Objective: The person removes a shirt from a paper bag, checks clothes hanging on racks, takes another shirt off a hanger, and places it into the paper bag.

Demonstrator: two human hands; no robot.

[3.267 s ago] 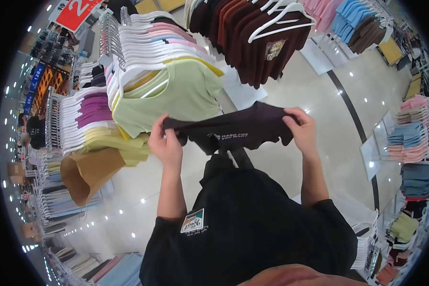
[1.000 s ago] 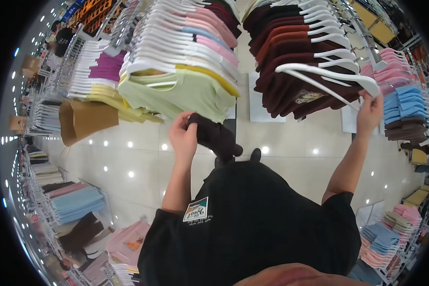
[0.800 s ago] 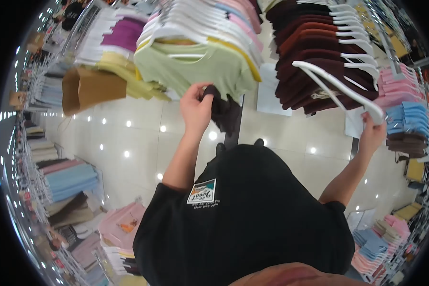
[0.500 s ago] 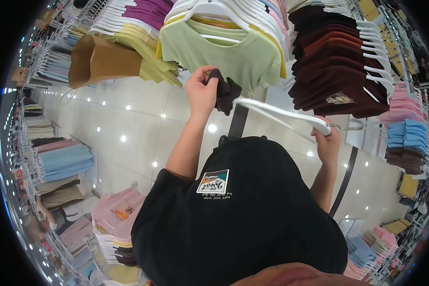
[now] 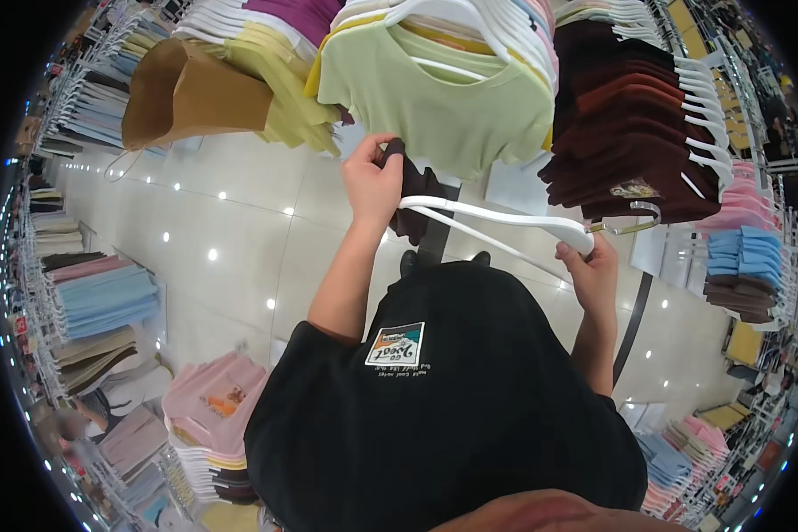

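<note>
My left hand (image 5: pixel 372 182) is closed on a bunched dark brown garment (image 5: pixel 419 183), which hangs down in folds beside the fingers. A white hanger (image 5: pixel 496 215) lies almost level across the front of my body. Its left end reaches across the garment to the edge of my left hand; whether it is inside the cloth I cannot tell. My right hand (image 5: pixel 594 270) grips the other end, with its thumb just below the metal hook (image 5: pixel 634 222). Beyond my hands hangs a light green T-shirt (image 5: pixel 434 97) on a white hanger.
Dark maroon tops (image 5: pixel 634 151) hang on white hangers at the right. A brown paper bag (image 5: pixel 213 97) is at the upper left, against yellow-green garments (image 5: pixel 297 89). A pink T-shirt (image 5: pixel 213 399) hangs at lower left. Glossy tiled floor (image 5: pixel 230 222) lies between the racks.
The hanger has moved left, its end now overlapping the brown garment near my left hand. My right hand has shifted slightly left and down. The view has shifted a little.
</note>
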